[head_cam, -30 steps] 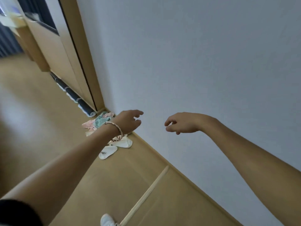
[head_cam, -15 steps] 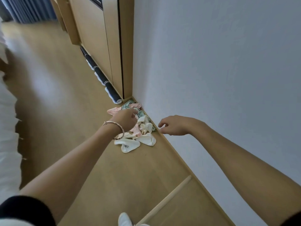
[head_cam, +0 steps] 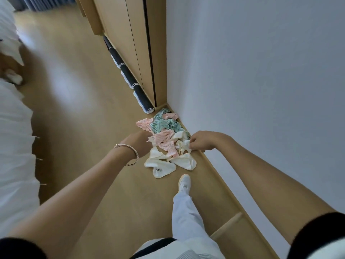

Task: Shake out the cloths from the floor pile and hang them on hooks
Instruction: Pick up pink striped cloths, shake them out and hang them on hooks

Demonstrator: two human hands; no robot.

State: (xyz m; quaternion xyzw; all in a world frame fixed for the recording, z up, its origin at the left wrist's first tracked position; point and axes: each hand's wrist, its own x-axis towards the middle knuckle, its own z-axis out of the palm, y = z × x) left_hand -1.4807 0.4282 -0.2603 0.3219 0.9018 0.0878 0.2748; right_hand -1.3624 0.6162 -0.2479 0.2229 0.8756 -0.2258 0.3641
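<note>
A pile of small cloths [head_cam: 166,141] lies on the wooden floor in the corner where the white wall meets a wooden cabinet: pink-striped, green-striped and cream pieces. My left hand [head_cam: 139,143], with a bracelet on the wrist, reaches to the pile's left edge; its fingers touch a pink-and-white cloth, and the grip is hidden behind the hand. My right hand [head_cam: 200,142] pinches a cream cloth [head_cam: 183,144] at the pile's right edge by the skirting. No hooks are in view.
A rolled dark mat [head_cam: 130,77] lies along the base of the wooden cabinet [head_cam: 130,43]. White bedding [head_cam: 15,146] fills the left edge. My leg and white shoe [head_cam: 183,183] stand just in front of the pile. The white wall [head_cam: 261,71] runs along the right.
My view tipped down and I stepped closer. Both hands dropped from in front of the wall to the pile; the right hand now pinches a cream cloth.
</note>
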